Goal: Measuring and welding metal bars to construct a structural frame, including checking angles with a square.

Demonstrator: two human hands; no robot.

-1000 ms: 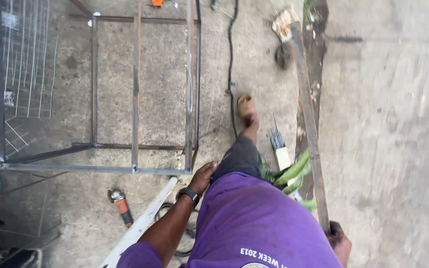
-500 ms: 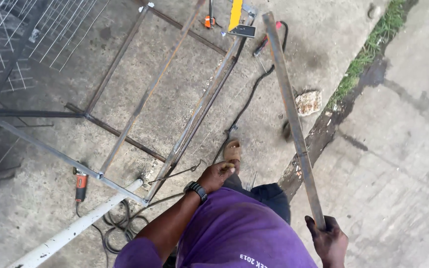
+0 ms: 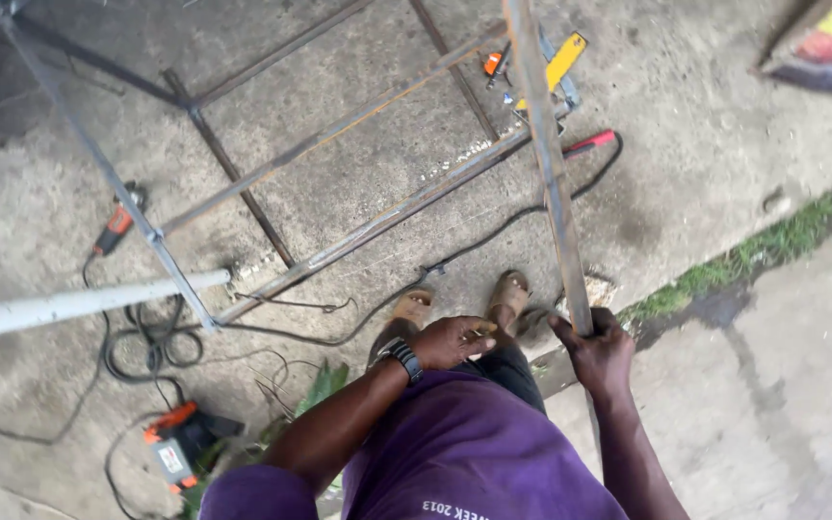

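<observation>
My right hand (image 3: pixel 597 354) grips a long rusty flat steel bar (image 3: pixel 543 154) that reaches away from me over the ground. My left hand (image 3: pixel 453 340), with a black watch at the wrist, is loosely curled in front of my purple shirt, just above my sandalled feet (image 3: pixel 462 300); something thin may be pinched in its fingers, but I cannot make it out. A welded steel frame (image 3: pixel 339 135) of rusty bars lies flat on the concrete ahead of me.
A white pipe (image 3: pixel 79 303) lies at the left. Black cables (image 3: pixel 151 342) coil near an orange power tool (image 3: pixel 177 448) and an orange-handled grinder (image 3: pixel 116 223). A yellow tool (image 3: pixel 560 63) and red-handled tool (image 3: pixel 589 143) lie by the frame. Grass (image 3: pixel 753 255) lines a concrete joint.
The view has swung right and lower. The bar stays in my right hand, now nearer the centre. My left hand has come in closer to my body.
</observation>
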